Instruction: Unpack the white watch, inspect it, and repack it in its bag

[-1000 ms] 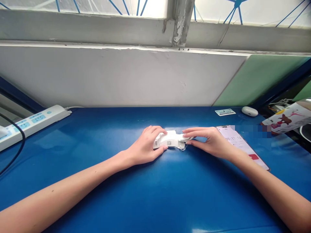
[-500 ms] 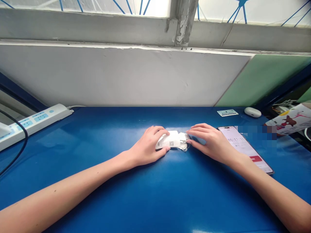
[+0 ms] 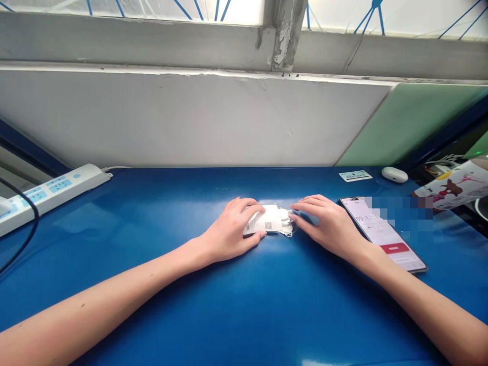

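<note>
On the blue table, a small white box (image 3: 262, 219) with printed text and a square code lies on its side. My left hand (image 3: 234, 229) grips it from the left, thumb along the near edge and fingers over the far edge. From the box's right end sticks out a white bundle (image 3: 284, 215) that looks like a coiled cord, with a thin loop at its near side. The fingertips and thumb of my right hand (image 3: 324, 221) close on the bundle's right end. What lies inside the box is hidden.
Partly behind my right wrist lies a phone (image 3: 396, 248) with a timer on its screen. Farther back are a small card (image 3: 355, 176) and a white earbud case (image 3: 394, 175). A power strip (image 3: 57, 190) and a black cable (image 3: 32, 229) occupy the left; a printed carton (image 3: 453, 185) stands at right.
My right hand has shifted slightly left, toward the box, and its fingers now sit closer to the box's end. The left hand keeps its hold. The whole view has moved a little.
</note>
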{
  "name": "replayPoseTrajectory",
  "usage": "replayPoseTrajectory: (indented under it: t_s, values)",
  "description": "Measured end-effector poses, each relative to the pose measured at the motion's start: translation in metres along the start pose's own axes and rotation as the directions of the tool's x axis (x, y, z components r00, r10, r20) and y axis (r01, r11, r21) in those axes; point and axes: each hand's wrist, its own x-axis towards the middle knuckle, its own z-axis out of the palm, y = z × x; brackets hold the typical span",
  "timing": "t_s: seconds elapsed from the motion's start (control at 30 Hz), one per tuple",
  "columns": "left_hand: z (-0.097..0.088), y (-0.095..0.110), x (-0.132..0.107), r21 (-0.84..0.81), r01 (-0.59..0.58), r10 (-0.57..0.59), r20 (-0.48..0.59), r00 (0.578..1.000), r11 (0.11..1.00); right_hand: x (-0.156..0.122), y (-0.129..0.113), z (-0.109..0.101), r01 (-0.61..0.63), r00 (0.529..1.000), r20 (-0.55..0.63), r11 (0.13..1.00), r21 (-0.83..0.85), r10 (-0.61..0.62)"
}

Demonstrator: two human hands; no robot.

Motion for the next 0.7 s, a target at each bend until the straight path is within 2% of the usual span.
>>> replayPoseTrajectory:
  t_s: [0.13,0.37,0.57,0.7]
  values:
    - [0.001,0.0,0.0,0.004,-0.004,0.004,-0.002,1.0,1.0,-0.001,-0.003,-0.002,-0.043,0.997,0.058,0.999,0.002,0.042]
    - [0.001,-0.001,-0.001,0.009,-0.01,0.01,-0.008,1.0,1.0,-0.006,-0.003,0.004,0.012,0.996,0.087,0.998,0.054,-0.017]
    - [0.003,-0.003,-0.002,0.012,-0.046,0.047,-0.034,0.998,0.999,-0.009,-0.012,0.002,0.087,0.969,0.222,0.99,0.114,-0.11]
    - [0.003,-0.005,-0.002,0.032,-0.077,0.077,-0.014,0.997,0.997,-0.01,-0.017,0.003,0.109,0.943,0.3,0.986,0.125,-0.142]
